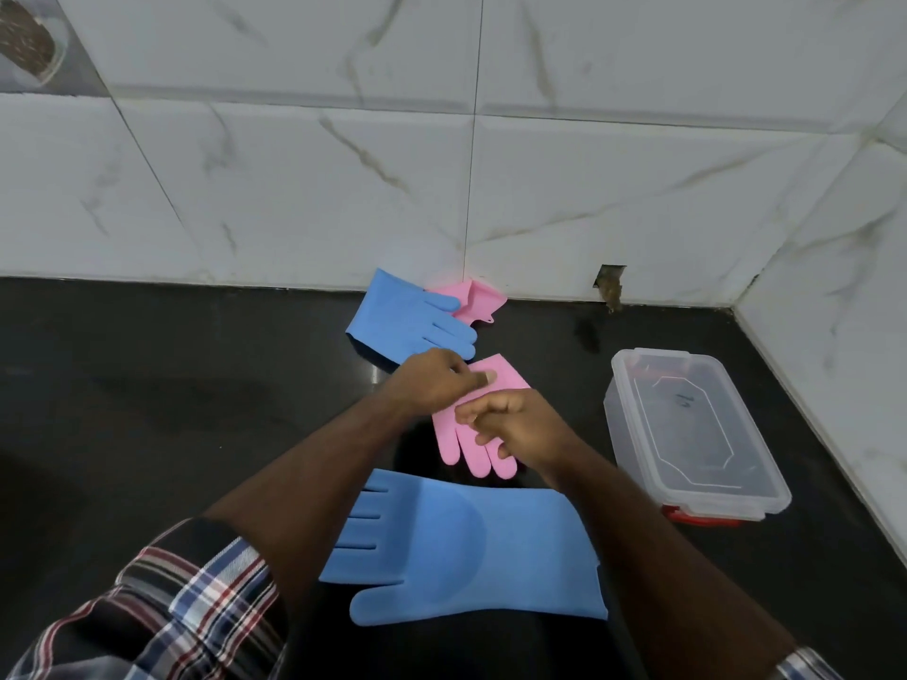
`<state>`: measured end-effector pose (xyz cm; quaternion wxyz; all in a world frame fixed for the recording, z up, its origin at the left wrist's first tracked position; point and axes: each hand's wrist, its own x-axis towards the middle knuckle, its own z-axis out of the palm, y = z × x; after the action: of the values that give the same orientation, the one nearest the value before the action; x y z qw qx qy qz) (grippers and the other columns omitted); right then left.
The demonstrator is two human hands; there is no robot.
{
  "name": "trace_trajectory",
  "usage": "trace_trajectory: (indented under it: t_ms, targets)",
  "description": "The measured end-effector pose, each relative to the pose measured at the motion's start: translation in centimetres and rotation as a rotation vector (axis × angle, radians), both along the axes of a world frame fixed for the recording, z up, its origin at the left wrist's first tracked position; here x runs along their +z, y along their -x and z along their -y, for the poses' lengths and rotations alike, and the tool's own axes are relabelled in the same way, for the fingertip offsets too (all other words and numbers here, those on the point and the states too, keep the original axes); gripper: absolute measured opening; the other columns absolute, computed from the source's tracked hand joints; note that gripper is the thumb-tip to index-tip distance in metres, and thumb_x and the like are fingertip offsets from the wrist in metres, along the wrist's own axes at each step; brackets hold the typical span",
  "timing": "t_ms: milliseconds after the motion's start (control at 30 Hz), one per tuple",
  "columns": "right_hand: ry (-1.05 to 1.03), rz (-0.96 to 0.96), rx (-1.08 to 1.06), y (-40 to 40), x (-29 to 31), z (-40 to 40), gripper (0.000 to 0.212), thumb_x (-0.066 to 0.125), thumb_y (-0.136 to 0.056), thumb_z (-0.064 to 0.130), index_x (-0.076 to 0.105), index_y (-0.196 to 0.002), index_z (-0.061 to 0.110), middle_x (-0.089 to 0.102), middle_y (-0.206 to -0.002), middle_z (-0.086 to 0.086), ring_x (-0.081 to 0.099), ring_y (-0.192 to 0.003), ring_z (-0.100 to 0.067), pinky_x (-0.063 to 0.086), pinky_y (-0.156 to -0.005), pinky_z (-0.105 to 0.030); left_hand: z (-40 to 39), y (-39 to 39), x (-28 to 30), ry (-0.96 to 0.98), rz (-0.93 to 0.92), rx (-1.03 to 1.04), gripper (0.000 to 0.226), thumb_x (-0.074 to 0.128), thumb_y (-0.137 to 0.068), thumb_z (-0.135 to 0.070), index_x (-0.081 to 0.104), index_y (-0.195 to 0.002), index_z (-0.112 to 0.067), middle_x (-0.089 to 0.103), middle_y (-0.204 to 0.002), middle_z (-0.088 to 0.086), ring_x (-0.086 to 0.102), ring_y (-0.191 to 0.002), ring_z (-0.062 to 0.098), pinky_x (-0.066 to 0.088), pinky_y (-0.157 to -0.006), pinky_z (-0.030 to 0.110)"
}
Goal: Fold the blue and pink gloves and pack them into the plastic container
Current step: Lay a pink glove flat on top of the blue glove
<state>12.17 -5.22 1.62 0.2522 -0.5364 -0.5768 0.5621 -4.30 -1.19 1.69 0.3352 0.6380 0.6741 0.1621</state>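
At mid-frame, the left hand pinches the cuff end of a pink glove, and the right hand grips its middle, fingers curled shut. There are 4 smooth, rubbery gloves: 2 pink, 2 blue. A blue glove lies flat below; another blue glove overlaps a crumpled pink glove above. 1 clear, rectangular plastic container sits at right on the black counter.

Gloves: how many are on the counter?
4. Blue glove nearest the person; pink glove under both hands; blue glove and crumpled pink glove by the wall. None shows in the container.
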Motion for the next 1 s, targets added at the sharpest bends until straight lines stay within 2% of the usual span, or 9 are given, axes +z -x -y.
trace_trajectory:
  t_ms: [133,300,400,600,700,767,867,933,1000]
  targets:
    - [-0.081,0.093,-0.206,-1.6,-0.9,-0.1,0.018,0.06,-0.088,0.003,0.077,-0.087,0.01,0.074,-0.083,-0.004,0.057,-0.055,-0.006,0.043,-0.048,-0.014,2.0,-0.6,-1.6,0.004,-0.17,-0.082,0.04,0.067,-0.087,-0.05,0.067,-0.112,-0.02,0.069,-0.105,-0.002,0.062,-0.094,0.015,0.053,-0.083,0.033]
    - [-0.105,0.207,-0.384,-4.0,-3.1,-0.5,0.016,0.059,-0.091,0.01,0.073,-0.1,0.014,0.072,-0.096,-0.003,0.065,-0.083,-0.018,0.056,-0.072,-0.031,4.3,-3.6,-3.3,-0.162,-0.273,-0.156,0.055,0.064,-0.085,-0.055,0.058,-0.13,-0.023,0.06,-0.122,0.002,0.057,-0.111,0.023,0.05,-0.093,0.041]
    - [-0.13,0.197,-0.422,-4.7,-3.4,-0.2,0.015,0.061,-0.092,0.013,0.072,-0.103,0.013,0.072,-0.097,-0.005,0.065,-0.081,-0.018,0.052,-0.065,-0.025,5.2,-5.7,-3.9,-0.21,-0.412,-0.229,0.062,0.062,-0.082,-0.059,0.052,-0.133,-0.025,0.054,-0.131,0.003,0.049,-0.118,0.029,0.044,-0.094,0.043]
    - [-0.115,0.259,-0.471,-7.1,-3.4,0.4,0.016,0.063,-0.089,0.016,0.069,-0.103,0.02,0.071,-0.095,-0.002,0.067,-0.087,-0.02,0.056,-0.078,-0.033,5.2,-6.9,-3.8,-0.161,-0.509,-0.198,0.052,0.059,-0.088,-0.051,0.054,-0.131,-0.023,0.052,-0.131,0.006,0.047,-0.118,0.031,0.044,-0.092,0.045]
    - [-0.095,0.299,-0.491,-8.3,-3.2,0.8,0.015,0.063,-0.092,0.019,0.068,-0.105,0.024,0.07,-0.099,0.001,0.067,-0.091,-0.018,0.057,-0.085,-0.035,5.4,-7.0,-3.8,-0.18,-0.496,-0.174,0.036,0.053,-0.092,-0.043,0.062,-0.119,-0.021,0.055,-0.123,0.006,0.051,-0.111,0.031,0.046,-0.089,0.042]
    - [-0.08,0.285,-0.487,-8.6,-3.1,1.0,0.015,0.062,-0.093,0.018,0.068,-0.105,0.023,0.07,-0.1,0.002,0.067,-0.089,-0.016,0.057,-0.084,-0.033,5.5,-6.8,-3.5,-0.188,-0.373,-0.099,0.026,0.048,-0.093,-0.038,0.065,-0.103,-0.019,0.063,-0.107,0.005,0.06,-0.1,0.028,0.051,-0.083,0.039]
    - [-0.08,0.234,-0.478,-8.6,-2.8,1.3,0.015,0.063,-0.091,0.016,0.068,-0.104,0.022,0.07,-0.097,0.0,0.067,-0.085,-0.017,0.057,-0.077,-0.03,5.3,-5.8,-1.4,-0.109,0.113,0.178,0.019,0.047,-0.089,-0.032,0.057,-0.079,-0.018,0.066,-0.075,-0.002,0.064,-0.075,0.021,0.05,-0.067,0.032]
    - [-0.092,0.196,-0.471,-8.5,-2.5,1.4,0.016,0.063,-0.09,0.015,0.067,-0.104,0.021,0.071,-0.095,0.0,0.067,-0.082,-0.016,0.055,-0.072,-0.029,5.1,-4.6,0.9,-0.045,0.532,0.335,0.015,0.047,-0.082,-0.026,0.057,-0.078,-0.016,0.066,-0.082,0.001,0.062,-0.079,0.022,0.049,-0.072,0.035]
    - [-0.116,0.126,-0.458,-8.3,-2.0,1.5,0.02,0.063,-0.089,0.012,0.067,-0.107,0.018,0.071,-0.091,-0.002,0.065,-0.075,-0.013,0.049,-0.064,-0.025,5.1,-3.3,2.7,0.029,0.944,0.422,0.024,0.045,-0.084,-0.027,0.062,-0.092,-0.012,0.068,-0.095,0.007,0.066,-0.088,0.026,0.054,-0.085,0.047]
